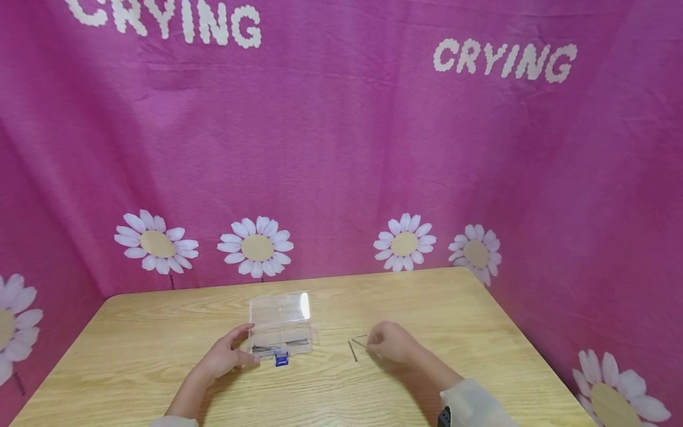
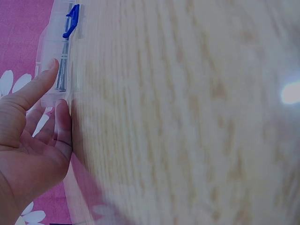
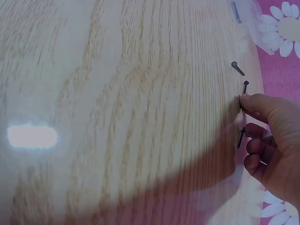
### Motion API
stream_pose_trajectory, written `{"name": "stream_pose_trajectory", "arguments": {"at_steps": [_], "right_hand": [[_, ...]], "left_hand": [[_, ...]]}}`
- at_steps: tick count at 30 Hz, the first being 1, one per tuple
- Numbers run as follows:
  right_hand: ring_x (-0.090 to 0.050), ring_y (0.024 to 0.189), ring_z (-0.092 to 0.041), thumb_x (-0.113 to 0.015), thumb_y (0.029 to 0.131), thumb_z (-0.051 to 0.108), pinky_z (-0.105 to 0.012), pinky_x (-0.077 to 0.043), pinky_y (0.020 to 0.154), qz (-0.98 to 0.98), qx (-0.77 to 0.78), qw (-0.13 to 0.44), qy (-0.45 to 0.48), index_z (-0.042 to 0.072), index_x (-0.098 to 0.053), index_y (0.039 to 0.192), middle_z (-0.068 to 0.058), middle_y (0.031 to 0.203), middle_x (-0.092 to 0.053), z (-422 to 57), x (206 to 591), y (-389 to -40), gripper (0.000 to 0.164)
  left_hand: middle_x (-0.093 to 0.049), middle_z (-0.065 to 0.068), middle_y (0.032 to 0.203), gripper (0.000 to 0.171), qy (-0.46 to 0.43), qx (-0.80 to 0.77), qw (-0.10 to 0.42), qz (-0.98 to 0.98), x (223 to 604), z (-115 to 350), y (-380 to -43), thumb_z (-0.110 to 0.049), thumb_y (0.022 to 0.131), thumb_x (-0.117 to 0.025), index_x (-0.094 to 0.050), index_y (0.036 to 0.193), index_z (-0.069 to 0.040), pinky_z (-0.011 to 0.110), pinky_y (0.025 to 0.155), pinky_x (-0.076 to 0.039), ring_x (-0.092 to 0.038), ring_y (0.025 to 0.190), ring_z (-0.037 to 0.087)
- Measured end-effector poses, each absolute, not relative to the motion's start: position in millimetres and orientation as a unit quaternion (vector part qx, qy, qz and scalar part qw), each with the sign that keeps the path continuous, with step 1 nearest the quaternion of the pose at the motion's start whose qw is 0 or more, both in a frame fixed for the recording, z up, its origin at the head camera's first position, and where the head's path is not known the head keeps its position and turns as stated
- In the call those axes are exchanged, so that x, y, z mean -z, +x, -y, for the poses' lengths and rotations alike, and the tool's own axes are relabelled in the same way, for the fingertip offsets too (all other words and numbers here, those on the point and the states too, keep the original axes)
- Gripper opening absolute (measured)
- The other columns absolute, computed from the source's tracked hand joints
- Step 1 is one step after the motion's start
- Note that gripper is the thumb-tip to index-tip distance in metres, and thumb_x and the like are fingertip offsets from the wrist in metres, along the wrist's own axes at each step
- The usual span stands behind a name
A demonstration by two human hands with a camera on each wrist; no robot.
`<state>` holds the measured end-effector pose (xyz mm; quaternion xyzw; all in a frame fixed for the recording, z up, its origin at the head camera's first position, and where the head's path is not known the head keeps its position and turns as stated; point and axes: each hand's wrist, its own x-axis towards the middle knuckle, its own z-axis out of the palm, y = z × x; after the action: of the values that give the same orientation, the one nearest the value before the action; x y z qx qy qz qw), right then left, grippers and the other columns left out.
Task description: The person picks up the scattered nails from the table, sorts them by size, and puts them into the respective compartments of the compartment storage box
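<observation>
A clear plastic box (image 1: 280,341) with its lid (image 1: 280,308) raised stands left of the table's middle, a blue latch (image 1: 281,359) at its front. Grey nails (image 2: 61,75) lie inside it. My left hand (image 1: 224,356) holds the box at its left end, thumb by the front corner and index finger further back. To the right, my right hand (image 1: 392,342) pinches a dark nail (image 3: 245,86) between thumb and fingertips, its head showing past the thumb. Another nail (image 1: 353,350) lies on the wood between that hand and the box. Under the curled fingers shows a further nail (image 3: 241,139).
The wood-grain table (image 1: 299,397) carries the box and loose nails. Behind it and along both sides hangs a pink curtain (image 1: 331,148) with daisies and lettering. A dark watch (image 1: 444,417) sits at the right sleeve (image 1: 472,403).
</observation>
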<state>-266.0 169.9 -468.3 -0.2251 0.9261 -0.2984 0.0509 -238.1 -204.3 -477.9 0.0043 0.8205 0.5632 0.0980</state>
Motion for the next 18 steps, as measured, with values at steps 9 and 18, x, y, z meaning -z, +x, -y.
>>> {"name": "stream_pose_trajectory", "arguments": {"at_steps": [9,18], "right_hand": [[-0.057,0.075,-0.015,-0.068,0.080,0.013,-0.036,-0.050,0.071,-0.932,0.289,0.043,-0.215,0.011,-0.067,0.075,0.001,0.078,-0.064,-174.0,472.9,-269.0,0.005],[-0.057,0.076,-0.014,-0.067,0.080,0.013,-0.035,-0.049,0.072,-0.934,0.292,0.043,-0.200,0.011,-0.068,0.075,0.001,0.077,-0.064,-175.3,473.5,-269.1,0.006]], "left_hand": [[-0.025,0.034,0.145,0.081,0.006,-0.551,0.095,-0.829,479.2,203.3,-240.6,-0.003,0.072,-0.074,-0.034,0.142,-0.005,0.028,0.061,-0.045,-0.051,0.070,0.017],[-0.029,0.032,0.144,0.082,0.000,-0.547,0.094,-0.832,480.7,203.4,-242.8,-0.003,0.071,-0.075,-0.034,0.142,-0.005,0.029,0.061,-0.045,-0.049,0.072,0.018]]}}
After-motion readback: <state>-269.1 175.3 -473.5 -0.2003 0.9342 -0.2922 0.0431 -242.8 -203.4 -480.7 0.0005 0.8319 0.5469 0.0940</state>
